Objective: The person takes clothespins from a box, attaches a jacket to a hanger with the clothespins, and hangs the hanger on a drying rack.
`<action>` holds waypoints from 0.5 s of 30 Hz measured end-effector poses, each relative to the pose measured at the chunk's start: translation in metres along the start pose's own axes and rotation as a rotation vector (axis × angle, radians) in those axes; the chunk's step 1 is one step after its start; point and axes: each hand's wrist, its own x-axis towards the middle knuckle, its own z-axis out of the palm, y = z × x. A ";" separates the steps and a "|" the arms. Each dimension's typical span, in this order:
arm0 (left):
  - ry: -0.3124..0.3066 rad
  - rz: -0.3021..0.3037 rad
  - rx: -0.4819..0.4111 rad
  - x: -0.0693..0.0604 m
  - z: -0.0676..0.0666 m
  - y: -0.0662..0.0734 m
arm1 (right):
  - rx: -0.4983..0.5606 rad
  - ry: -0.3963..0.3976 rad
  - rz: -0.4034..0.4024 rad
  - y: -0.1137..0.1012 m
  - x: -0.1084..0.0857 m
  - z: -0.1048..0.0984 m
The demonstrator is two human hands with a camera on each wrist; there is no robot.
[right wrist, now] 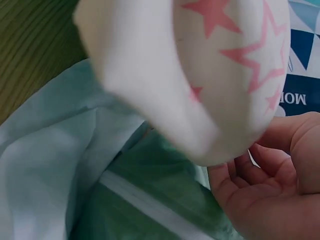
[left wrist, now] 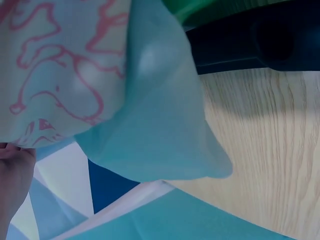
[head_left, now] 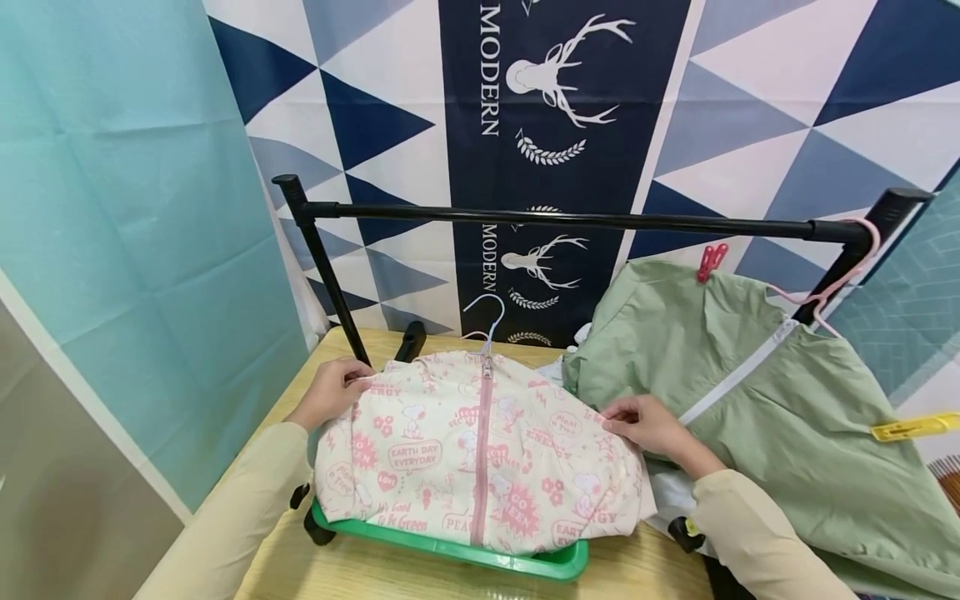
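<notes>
A white jacket with pink prints and a pink zipper is spread over a green tray, with a pale hanger hook standing up from its neck. The left hand pinches the jacket's left shoulder edge; in the left wrist view that hand shows only in part, beside the printed fabric. The right hand pinches the sleeve edge on the right. In the right wrist view the thumb and curled fingers of the right hand hold the white fabric at its edge.
A black rack with a horizontal bar stands behind the jacket. On the right a green jacket hangs from a pink hanger, with a red clip and a yellow clip. Pale fabric lies under the right hand's side.
</notes>
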 end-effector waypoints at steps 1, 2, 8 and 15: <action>-0.001 0.005 -0.003 0.000 0.000 0.000 | -0.011 -0.006 0.000 -0.002 0.001 -0.001; -0.002 0.000 -0.008 -0.001 -0.001 -0.001 | -0.030 -0.012 -0.010 -0.003 0.002 -0.001; 0.002 -0.039 -0.013 -0.001 -0.004 -0.003 | -0.073 -0.025 -0.064 -0.016 0.013 0.000; -0.035 -0.019 -0.008 0.000 -0.007 0.000 | -0.008 0.055 -0.048 -0.018 0.016 0.000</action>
